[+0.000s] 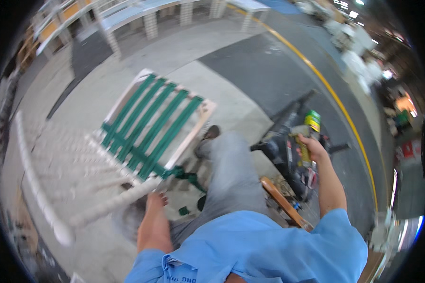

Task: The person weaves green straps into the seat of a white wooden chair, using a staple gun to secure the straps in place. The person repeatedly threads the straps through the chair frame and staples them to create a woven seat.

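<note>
To my left stands a white chair frame (199, 123) with dark green webbing straps (148, 118) running across its seat and white turned spindles (63, 162) in its back. My left hand (157, 200) is at the thick white post (120, 200) near the seat corner, seemingly against it. Its fingers are blurred, so their grip is unclear. Loose green strap ends (186, 175) hang beside that corner. On my right, my right hand (312, 145) is closed around a yellowish hand tool (303, 152), whose exact kind is blurred. It is over a black stand (281, 141) crowded with tools.
A yellow-and-green can (312, 120) stands on the black stand beyond my right hand. A brown wooden piece (283, 200) lies near my right hip. White tables (141, 12) line the far side, and a yellow floor line (323, 80) curves along the right.
</note>
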Demonstrator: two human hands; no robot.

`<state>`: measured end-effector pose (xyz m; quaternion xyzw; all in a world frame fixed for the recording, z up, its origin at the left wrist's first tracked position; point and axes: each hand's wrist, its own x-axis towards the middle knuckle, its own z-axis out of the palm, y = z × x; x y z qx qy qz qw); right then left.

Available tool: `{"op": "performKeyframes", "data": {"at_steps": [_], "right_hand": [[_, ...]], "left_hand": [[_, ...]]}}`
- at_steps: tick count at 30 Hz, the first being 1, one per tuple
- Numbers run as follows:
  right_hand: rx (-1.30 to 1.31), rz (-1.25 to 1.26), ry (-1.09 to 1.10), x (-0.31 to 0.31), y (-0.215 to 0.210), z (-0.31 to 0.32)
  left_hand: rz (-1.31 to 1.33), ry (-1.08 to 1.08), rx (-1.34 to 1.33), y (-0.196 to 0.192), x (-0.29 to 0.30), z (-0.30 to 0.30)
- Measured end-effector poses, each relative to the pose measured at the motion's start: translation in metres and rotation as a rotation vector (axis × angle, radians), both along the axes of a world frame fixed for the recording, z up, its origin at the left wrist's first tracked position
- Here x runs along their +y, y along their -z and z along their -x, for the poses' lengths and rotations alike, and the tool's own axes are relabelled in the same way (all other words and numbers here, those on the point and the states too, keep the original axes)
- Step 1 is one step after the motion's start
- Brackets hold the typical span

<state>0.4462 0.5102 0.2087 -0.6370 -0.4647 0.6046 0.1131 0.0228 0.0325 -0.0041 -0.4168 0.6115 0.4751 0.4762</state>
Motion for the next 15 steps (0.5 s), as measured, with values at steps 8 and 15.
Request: {"op": "performKeyframes", "data": {"at_steps": [8,15], "right_hand": [[-0.126,0.011,-0.025,0.038,0.065,-0.029],[-0.368,-0.921,-0.396,0.025,0.029,-0.009]], "left_hand": [[-0.345,-0.036,0.219,0.004,0.051,-0.079],[-0.426,-0.139,0.476,0.007,0.068,-0.069]]}}
